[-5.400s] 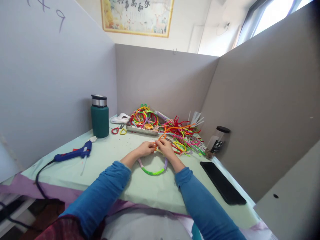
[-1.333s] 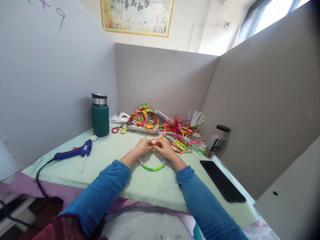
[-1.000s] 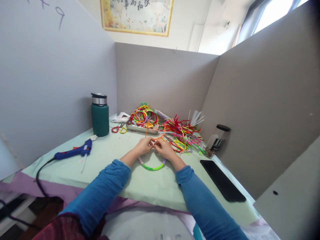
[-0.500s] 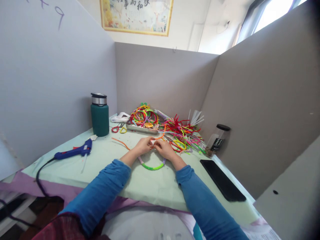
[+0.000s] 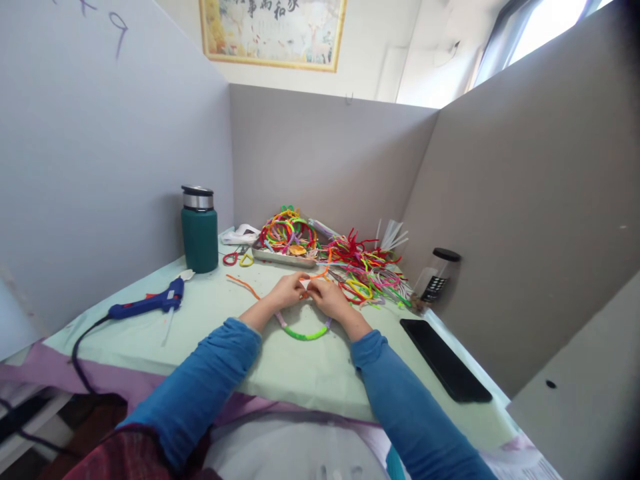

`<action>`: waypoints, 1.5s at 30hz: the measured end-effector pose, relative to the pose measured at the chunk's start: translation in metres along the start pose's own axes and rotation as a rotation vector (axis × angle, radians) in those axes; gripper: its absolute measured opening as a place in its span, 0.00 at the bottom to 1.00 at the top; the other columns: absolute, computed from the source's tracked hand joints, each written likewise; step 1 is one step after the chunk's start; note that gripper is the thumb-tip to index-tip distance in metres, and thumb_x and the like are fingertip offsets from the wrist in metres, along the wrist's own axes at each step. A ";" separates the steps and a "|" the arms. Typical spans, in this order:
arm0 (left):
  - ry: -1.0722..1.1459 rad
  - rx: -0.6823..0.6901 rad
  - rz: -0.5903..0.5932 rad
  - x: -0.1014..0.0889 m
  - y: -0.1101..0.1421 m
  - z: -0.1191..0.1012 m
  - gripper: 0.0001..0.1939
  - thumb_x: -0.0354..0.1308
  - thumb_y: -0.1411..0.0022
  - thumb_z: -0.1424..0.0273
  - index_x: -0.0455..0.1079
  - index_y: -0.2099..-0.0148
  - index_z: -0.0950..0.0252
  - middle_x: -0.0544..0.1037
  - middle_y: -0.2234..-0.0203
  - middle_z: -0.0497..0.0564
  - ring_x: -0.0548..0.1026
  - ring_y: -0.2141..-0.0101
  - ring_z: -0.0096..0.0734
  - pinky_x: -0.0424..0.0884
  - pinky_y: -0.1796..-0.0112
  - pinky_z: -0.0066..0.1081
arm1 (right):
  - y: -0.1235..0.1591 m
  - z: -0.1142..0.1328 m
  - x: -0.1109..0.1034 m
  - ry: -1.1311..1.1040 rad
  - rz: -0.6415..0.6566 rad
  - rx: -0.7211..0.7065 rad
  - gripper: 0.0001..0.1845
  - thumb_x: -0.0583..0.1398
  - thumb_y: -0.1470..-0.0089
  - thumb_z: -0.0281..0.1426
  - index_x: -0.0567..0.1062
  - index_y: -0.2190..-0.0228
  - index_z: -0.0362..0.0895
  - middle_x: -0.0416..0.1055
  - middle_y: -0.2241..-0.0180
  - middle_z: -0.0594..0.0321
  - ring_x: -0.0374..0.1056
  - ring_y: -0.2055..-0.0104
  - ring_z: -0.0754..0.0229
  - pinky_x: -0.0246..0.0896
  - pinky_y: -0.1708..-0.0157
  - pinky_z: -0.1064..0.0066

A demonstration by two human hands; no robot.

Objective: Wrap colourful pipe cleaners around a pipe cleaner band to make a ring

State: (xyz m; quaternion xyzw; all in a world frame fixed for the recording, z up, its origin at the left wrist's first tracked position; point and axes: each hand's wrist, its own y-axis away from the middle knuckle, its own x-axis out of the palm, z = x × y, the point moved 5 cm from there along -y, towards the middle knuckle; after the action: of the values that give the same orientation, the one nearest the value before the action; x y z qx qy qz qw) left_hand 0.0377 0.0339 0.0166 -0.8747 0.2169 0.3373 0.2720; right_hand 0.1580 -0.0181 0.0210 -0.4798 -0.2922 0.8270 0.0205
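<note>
My left hand (image 5: 287,291) and my right hand (image 5: 327,297) meet over the table, fingers pinched close together at the far side of a ring wrapped in fuzzy pipe cleaner. The ring's (image 5: 306,337) near arc shows green with lilac parts on either side; its far side is hidden by my hands. Between my fingertips a small white piece (image 5: 305,284) shows. One orange pipe cleaner (image 5: 243,284) sticks out to the left past my left hand, and another orange length (image 5: 324,272) rises beyond my right hand.
A blue glue gun (image 5: 150,301) and a green bottle (image 5: 199,237) stand left. Behind my hands are scissors (image 5: 239,259), a metal tray (image 5: 285,257) of colourful rings and a pipe cleaner heap (image 5: 363,267). A black phone (image 5: 445,360) and a clear jar (image 5: 436,280) are right.
The small white piece between my fingertips shows more. The left orange end has shifted slightly to the right. My hands stay in nearly the same place.
</note>
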 end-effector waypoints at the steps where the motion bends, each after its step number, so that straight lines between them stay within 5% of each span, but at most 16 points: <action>1: -0.003 -0.006 -0.003 0.000 0.000 0.000 0.23 0.54 0.47 0.74 0.68 0.47 0.68 0.79 0.75 0.48 0.75 0.71 0.30 0.67 0.68 0.26 | 0.000 -0.001 0.000 0.000 -0.005 0.004 0.05 0.57 0.46 0.25 0.73 0.70 0.43 0.72 0.71 0.61 0.64 0.70 0.61 0.50 0.70 0.73; 6: 0.001 -0.119 -0.073 -0.009 -0.003 0.007 0.19 0.49 0.39 0.63 0.71 0.52 0.67 0.80 0.73 0.52 0.76 0.68 0.34 0.67 0.68 0.28 | 0.000 -0.008 0.001 -0.019 -0.032 0.050 0.04 0.57 0.47 0.26 0.72 0.71 0.44 0.72 0.72 0.62 0.64 0.70 0.61 0.52 0.70 0.72; 10: 0.092 -0.264 -0.025 -0.010 -0.004 0.016 0.26 0.41 0.36 0.52 0.71 0.59 0.67 0.80 0.76 0.54 0.77 0.71 0.36 0.66 0.70 0.29 | 0.001 -0.017 -0.002 0.016 -0.080 0.142 0.05 0.57 0.47 0.27 0.73 0.70 0.44 0.73 0.73 0.62 0.65 0.71 0.61 0.53 0.69 0.72; 19: 0.134 -0.387 -0.027 -0.015 -0.005 0.033 0.31 0.37 0.37 0.47 0.69 0.57 0.68 0.80 0.75 0.55 0.76 0.76 0.35 0.64 0.76 0.28 | 0.002 -0.022 -0.006 0.089 -0.095 0.240 0.05 0.57 0.47 0.29 0.74 0.69 0.45 0.75 0.71 0.60 0.67 0.69 0.59 0.51 0.70 0.71; 23: -0.039 -0.339 -0.055 -0.023 -0.002 0.022 0.29 0.38 0.36 0.52 0.72 0.61 0.68 0.79 0.78 0.55 0.75 0.75 0.35 0.63 0.75 0.29 | 0.002 -0.026 -0.006 0.119 -0.097 0.288 0.06 0.56 0.46 0.29 0.75 0.68 0.45 0.76 0.69 0.59 0.68 0.67 0.58 0.51 0.70 0.71; 27: -0.219 -0.348 -0.009 -0.022 0.002 0.016 0.21 0.51 0.40 0.59 0.70 0.51 0.68 0.80 0.72 0.53 0.76 0.71 0.32 0.64 0.70 0.27 | 0.003 -0.029 -0.005 0.169 -0.092 0.340 0.07 0.56 0.46 0.30 0.75 0.67 0.45 0.76 0.68 0.60 0.68 0.66 0.58 0.51 0.71 0.71; 31: -0.350 -0.259 0.001 -0.018 0.002 0.013 0.25 0.56 0.45 0.66 0.66 0.45 0.66 0.79 0.64 0.53 0.76 0.63 0.33 0.65 0.64 0.26 | 0.003 -0.030 -0.004 0.194 -0.071 0.366 0.08 0.56 0.46 0.31 0.75 0.66 0.45 0.76 0.68 0.61 0.68 0.66 0.59 0.52 0.70 0.72; 36: -0.491 -0.183 -0.082 -0.022 0.003 0.007 0.17 0.54 0.44 0.70 0.72 0.52 0.62 0.79 0.63 0.53 0.74 0.59 0.37 0.65 0.60 0.30 | 0.002 -0.029 -0.002 0.206 -0.060 0.356 0.07 0.57 0.47 0.31 0.75 0.67 0.45 0.76 0.68 0.60 0.68 0.66 0.59 0.52 0.69 0.72; 40: -0.564 -0.018 -0.051 -0.020 0.004 -0.004 0.10 0.54 0.44 0.70 0.76 0.62 0.62 0.78 0.65 0.53 0.73 0.59 0.38 0.64 0.59 0.31 | 0.002 -0.028 -0.001 0.199 -0.039 0.330 0.07 0.57 0.47 0.30 0.75 0.68 0.45 0.76 0.68 0.60 0.68 0.66 0.60 0.53 0.67 0.72; 45: -0.635 0.058 -0.009 -0.017 0.007 -0.008 0.11 0.52 0.43 0.72 0.76 0.62 0.62 0.78 0.65 0.54 0.72 0.58 0.41 0.63 0.58 0.35 | 0.002 -0.026 0.000 0.174 -0.027 0.325 0.07 0.57 0.47 0.30 0.75 0.68 0.45 0.76 0.68 0.61 0.68 0.66 0.60 0.53 0.68 0.72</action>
State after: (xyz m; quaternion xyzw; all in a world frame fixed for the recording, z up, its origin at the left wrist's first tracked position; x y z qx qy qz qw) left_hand 0.0265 0.0272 0.0312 -0.7185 0.1267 0.5862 0.3523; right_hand 0.1799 -0.0072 0.0107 -0.5359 -0.1583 0.8185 0.1337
